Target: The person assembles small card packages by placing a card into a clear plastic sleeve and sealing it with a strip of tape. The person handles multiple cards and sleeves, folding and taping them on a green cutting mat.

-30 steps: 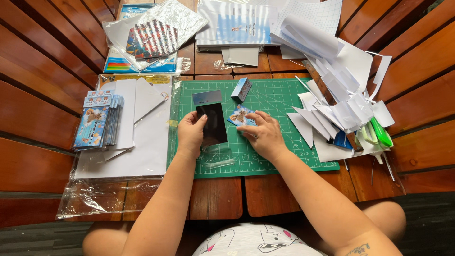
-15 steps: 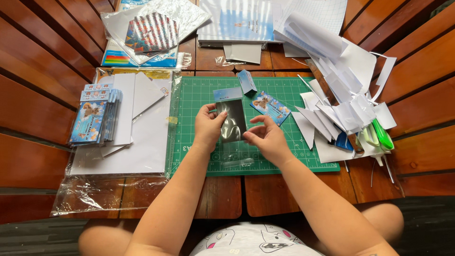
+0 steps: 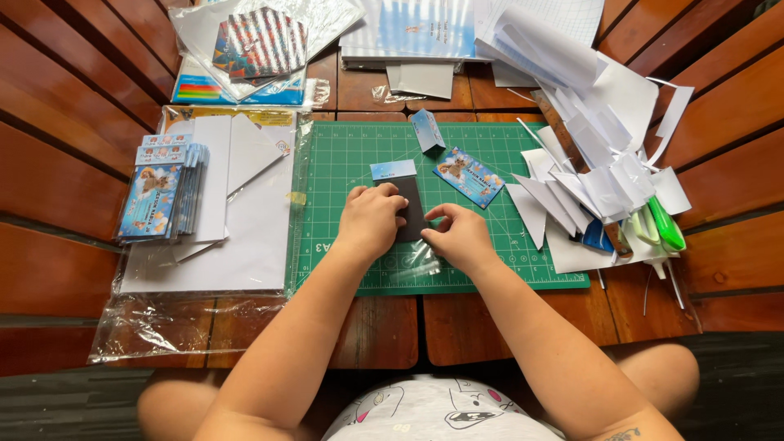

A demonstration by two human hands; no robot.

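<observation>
both hands pressed down on a dark card (image 3: 411, 214) mid green mat (image 3: 490, 261): left hand (image 3: 371, 220) covering its left edge, right hand (image 3: 459, 237) pinching the lower corner. clear sleeve (image 3: 418, 263) below hard to make out.

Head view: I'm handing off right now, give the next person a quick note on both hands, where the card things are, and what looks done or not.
Left hand: pressing on the dark packet on the green mat, fingers curled over its edge.
Right hand: pinching the packet's lower right side by its clear sleeve.
Packet: blue header at its top.
Nearby: loose printed card and folded header on the mat.
Done: a stack of packets on the left.
Left: this packet not yet set on the stack; paper scraps piled on the right.
</observation>
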